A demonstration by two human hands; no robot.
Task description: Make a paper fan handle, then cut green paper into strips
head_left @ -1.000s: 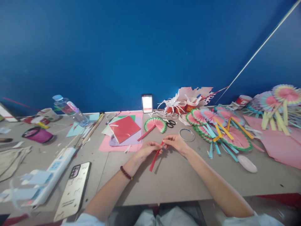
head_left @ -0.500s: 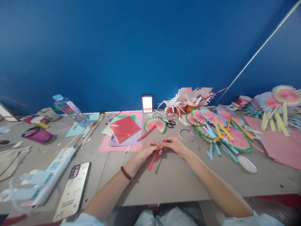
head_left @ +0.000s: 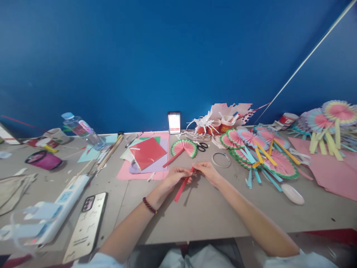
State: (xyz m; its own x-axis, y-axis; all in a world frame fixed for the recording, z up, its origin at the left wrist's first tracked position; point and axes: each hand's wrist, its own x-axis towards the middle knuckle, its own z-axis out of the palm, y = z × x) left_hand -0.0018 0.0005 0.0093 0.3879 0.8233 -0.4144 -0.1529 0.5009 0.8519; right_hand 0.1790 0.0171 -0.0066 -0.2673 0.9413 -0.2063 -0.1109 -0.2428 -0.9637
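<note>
A narrow red paper strip (head_left: 182,190) slants down and to the left from between my hands, just above the table. My left hand (head_left: 177,176) pinches it near its upper end. At that same end, the thumb and fingers of my right hand (head_left: 205,171) are closed on the strip's tip; some fingertips are hidden. Just beyond my hands lies a small pleated paper fan (head_left: 184,147), pink with a green edge and a red strip for a handle. Black-handled scissors (head_left: 202,146) rest beside the fan, and a roll of clear tape (head_left: 221,159) lies right of my right hand.
Red and other coloured paper sheets (head_left: 148,152) are stacked on the left. Farther left are a bottle (head_left: 83,130), a power strip (head_left: 63,210) and a phone (head_left: 85,227). Finished paper fans (head_left: 281,163) pile up on the right, near a white oval object (head_left: 292,194). A blue wall (head_left: 167,67) stands behind.
The strip's lower end has swung slightly to the left. My right fingers have shifted a little at its upper end, while my left hand has stayed nearly in place.
</note>
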